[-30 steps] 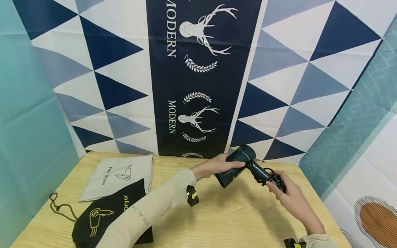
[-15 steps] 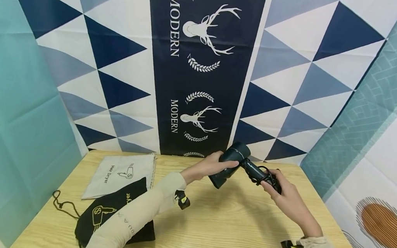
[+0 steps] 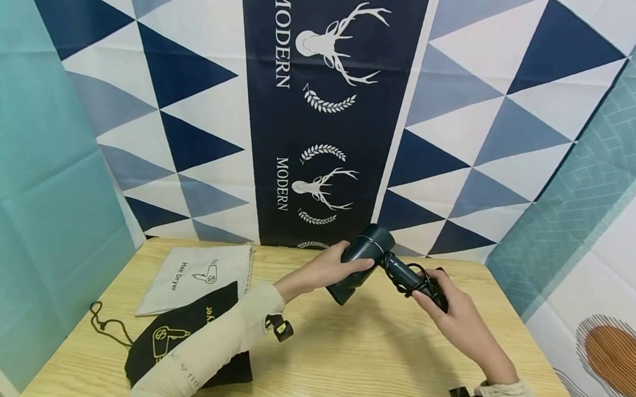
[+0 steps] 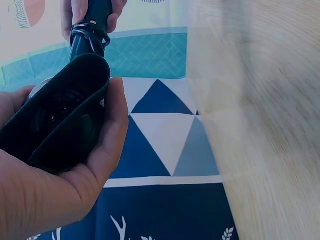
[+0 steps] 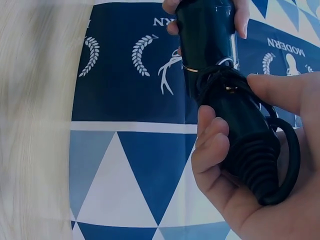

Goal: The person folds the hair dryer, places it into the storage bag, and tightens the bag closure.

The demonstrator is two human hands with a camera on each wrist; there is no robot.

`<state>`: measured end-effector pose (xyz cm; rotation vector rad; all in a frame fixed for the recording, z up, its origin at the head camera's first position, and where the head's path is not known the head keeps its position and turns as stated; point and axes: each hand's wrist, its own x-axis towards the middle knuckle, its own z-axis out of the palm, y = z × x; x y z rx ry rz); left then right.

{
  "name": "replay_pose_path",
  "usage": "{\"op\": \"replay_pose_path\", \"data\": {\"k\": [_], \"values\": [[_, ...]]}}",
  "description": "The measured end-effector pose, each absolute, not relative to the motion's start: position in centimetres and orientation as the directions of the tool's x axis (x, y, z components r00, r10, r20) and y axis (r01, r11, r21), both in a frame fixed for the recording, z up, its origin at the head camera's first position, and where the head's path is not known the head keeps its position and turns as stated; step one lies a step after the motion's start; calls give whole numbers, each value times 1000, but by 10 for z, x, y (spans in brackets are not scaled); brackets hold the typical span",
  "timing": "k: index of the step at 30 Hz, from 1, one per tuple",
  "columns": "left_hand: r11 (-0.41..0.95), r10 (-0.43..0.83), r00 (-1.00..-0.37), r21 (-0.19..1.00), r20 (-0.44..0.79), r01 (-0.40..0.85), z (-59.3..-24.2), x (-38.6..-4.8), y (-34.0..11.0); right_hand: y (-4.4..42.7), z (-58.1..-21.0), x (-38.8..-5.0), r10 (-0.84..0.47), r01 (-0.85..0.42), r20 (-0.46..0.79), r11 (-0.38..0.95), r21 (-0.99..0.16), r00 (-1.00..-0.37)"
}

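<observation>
Both hands hold a dark green hair dryer up off the table, towards its back edge. My left hand grips the barrel near the nozzle; in the left wrist view the fingers of that hand wrap round the wide flat nozzle. Round the handle and its wound black cord curl the fingers of my right hand. The right wrist view shows the ribbed cord end lying in the right palm.
On the table at left lies a black drawstring bag with a yellow hair dryer print, partly under the left sleeve. It overlaps a pale grey bag marked Hair Dryer. Patterned cloth stands behind the table.
The hands and the hair dryer have shifted a little to the left in the head view. Both grips look the same, and the two bags stay on the table.
</observation>
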<state>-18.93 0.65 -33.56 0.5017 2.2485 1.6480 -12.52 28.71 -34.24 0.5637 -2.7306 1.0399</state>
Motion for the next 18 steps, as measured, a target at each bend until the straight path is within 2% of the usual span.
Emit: {"op": "replay_pose_path", "data": {"k": [7, 18], "values": [[279, 415, -910, 954, -14, 112, -334, -177, -6, 277, -342, -124, -262, -441, 364, 663, -605, -894], [275, 395, -919, 951, 23, 142, -328, -152, -22, 263, -339, -112, -261, -475, 409, 634, -610, -874]]}}
